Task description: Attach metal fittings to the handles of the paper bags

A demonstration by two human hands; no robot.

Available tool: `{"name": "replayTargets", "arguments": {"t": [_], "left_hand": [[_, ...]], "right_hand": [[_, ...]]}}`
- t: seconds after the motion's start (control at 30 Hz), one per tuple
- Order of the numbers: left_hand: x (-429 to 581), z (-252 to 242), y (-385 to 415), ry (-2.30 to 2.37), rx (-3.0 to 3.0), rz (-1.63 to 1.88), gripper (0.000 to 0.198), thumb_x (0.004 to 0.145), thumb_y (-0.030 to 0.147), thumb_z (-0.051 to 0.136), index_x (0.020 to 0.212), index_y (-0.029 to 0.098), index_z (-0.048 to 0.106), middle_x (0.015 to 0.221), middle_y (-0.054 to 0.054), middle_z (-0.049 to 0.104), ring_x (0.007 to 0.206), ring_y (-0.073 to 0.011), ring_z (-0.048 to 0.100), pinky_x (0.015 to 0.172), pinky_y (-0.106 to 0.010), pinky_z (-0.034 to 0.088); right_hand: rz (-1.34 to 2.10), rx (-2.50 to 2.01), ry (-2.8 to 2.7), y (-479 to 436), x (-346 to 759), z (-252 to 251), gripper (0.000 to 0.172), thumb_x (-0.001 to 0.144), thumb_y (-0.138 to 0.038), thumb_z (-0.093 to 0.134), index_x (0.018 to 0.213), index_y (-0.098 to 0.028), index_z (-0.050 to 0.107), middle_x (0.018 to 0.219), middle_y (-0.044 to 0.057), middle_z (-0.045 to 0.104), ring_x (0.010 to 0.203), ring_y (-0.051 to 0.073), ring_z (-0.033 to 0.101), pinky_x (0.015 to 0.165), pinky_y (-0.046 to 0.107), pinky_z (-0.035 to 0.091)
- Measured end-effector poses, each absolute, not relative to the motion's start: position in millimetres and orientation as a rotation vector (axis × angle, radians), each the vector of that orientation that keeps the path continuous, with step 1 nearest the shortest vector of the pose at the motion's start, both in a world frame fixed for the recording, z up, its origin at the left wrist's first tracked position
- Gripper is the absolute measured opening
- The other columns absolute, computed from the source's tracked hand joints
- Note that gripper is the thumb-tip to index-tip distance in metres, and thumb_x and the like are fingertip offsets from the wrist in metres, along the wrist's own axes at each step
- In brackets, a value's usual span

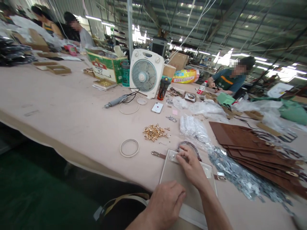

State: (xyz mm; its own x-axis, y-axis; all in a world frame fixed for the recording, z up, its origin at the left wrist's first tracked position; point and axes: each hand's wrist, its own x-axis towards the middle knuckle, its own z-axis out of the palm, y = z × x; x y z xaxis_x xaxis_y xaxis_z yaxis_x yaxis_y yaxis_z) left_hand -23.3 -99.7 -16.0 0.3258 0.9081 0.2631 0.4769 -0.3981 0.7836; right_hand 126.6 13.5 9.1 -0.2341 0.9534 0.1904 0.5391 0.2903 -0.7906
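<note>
A flat beige bag panel point(177, 179) lies at the table's near edge with a brown strap point(158, 155) sticking out to its left. My right hand point(190, 164) rests on the panel's top edge, fingers bent and pressed down on a small metal fitting there. My left hand point(165, 201) lies curled on the panel's near edge, fingers folded; nothing shows in it. A pile of gold metal parts point(154, 132) and a white ring point(129, 148) lie just beyond the panel.
Brown leather panels point(251, 143) fan out at right over silver hardware point(230, 166) and plastic bags. Farther back: a white fan point(146, 73), a phone point(157, 107), an electric screwdriver point(116, 101), a green box. Other people work at far left and right.
</note>
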Motion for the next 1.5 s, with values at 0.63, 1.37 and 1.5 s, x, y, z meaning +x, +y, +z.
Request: {"name": "replayTargets", "arguments": {"t": [0.63, 1.37, 1.5], "left_hand": [[-20.6, -20.9, -99.4, 1.219, 2.086, 0.982, 0.011, 0.098, 0.019, 0.051, 0.092, 0.022, 0.060, 0.084, -0.003, 0.069, 0.076, -0.0186, 0.066, 0.066, -0.028, 0.045], [-17.4, -31.7, -95.4, 1.071, 1.980, 1.261, 0.020, 0.100, 0.023, 0.046, 0.095, 0.021, 0.065, 0.079, -0.006, 0.068, 0.072, -0.0186, 0.064, 0.063, -0.028, 0.047], [-25.5, -33.8, -108.4, 0.938, 1.535, 1.564, 0.032, 0.106, 0.042, 0.045, 0.104, 0.021, 0.069, 0.081, -0.006, 0.065, 0.066, -0.0144, 0.061, 0.064, -0.027, 0.053]], "right_hand": [[0.560, -1.403, -1.951, 14.1, 112.6, -6.0, 0.017, 0.092, -0.037, 0.064, 0.086, -0.025, 0.073, 0.136, 0.011, 0.064, 0.130, 0.032, 0.056, 0.117, 0.053, 0.037], [0.184, -1.539, -2.032, 19.7, 103.5, -13.3, 0.024, 0.102, -0.042, 0.054, 0.101, -0.027, 0.072, 0.103, 0.006, 0.075, 0.099, 0.030, 0.062, 0.090, 0.044, 0.046], [0.178, -1.483, -2.048, 16.9, 111.2, -19.6, 0.031, 0.101, -0.048, 0.050, 0.101, -0.027, 0.073, 0.106, 0.009, 0.076, 0.100, 0.032, 0.064, 0.093, 0.049, 0.047]]}}
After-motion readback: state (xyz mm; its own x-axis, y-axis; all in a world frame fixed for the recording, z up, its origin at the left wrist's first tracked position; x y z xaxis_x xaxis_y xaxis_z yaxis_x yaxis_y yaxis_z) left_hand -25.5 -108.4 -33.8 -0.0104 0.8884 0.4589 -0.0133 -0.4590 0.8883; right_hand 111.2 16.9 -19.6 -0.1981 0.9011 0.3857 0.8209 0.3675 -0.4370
